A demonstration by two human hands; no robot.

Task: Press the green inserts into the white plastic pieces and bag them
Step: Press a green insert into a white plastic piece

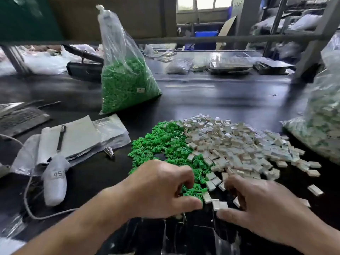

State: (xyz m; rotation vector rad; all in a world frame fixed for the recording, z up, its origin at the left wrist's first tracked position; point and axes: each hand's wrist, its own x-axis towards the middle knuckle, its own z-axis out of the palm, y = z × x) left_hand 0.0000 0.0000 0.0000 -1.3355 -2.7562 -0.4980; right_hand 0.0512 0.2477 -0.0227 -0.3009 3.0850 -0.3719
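Observation:
A heap of green inserts (160, 144) lies on the black table (230, 100), with a wider heap of white plastic pieces (239, 144) against its right side. My left hand (158, 190) reaches into the near edge of the green heap, fingers curled, with inserts between fingers and thumb. My right hand (266, 205) is curled over the nearest white pieces; one white piece (236, 201) shows under its fingers and the thumb touches another (219, 206). A clear bag of assembled white-and-green pieces (323, 126) stands at the right edge.
A tall tied bag of green inserts (127, 80) stands behind the heaps. On the left lie grey sheets with a pen (61, 138), a plastic-wrapped corded device (55, 181) and a keyboard (20, 118). Dark crinkled plastic (184, 236) hangs at the front edge. Trays and bags fill the far side.

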